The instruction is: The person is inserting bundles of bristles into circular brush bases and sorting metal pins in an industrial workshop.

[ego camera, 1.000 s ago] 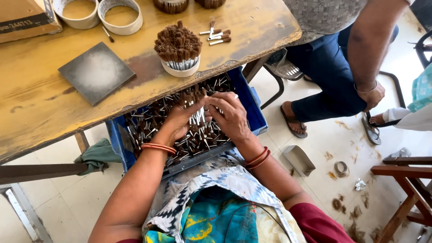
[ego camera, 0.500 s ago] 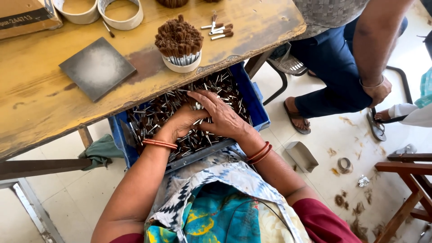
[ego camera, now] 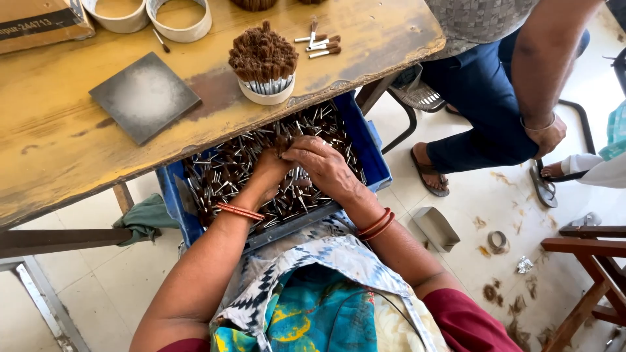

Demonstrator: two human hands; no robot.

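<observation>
A blue crate (ego camera: 375,153) is held on the person's lap, half tucked under the edge of the yellow wooden table (ego camera: 52,150). The crate is filled with a thick heap of small brush pieces (ego camera: 222,176), each with a shiny metal stem and a brown tuft. Both hands are pushed into this heap. The left hand (ego camera: 267,171) is curled with its fingers bent down among the pieces, but what is pinched inside cannot be told. The right hand (ego camera: 323,163) is laid flat over the pieces with its fingers a little apart, just touching the left hand. Orange bangles are worn on both wrists.

On the table above the crate, a white cup (ego camera: 266,93) is packed full of brush pieces stood upright, tufts at the top. So one cup looks done, while a very big heap is left in the crate. Most of the work seems to be waiting. A few loose brush pieces (ego camera: 319,45) are laid near the far edge of the table. Two white round tubs (ego camera: 179,18) are seen at the top, and something tan is seen in them. A dark square tile (ego camera: 143,96) and a cardboard box (ego camera: 39,19) are also on the table.

Another person's hand (ego camera: 546,135) is seen at the right, rested on a knee.
</observation>
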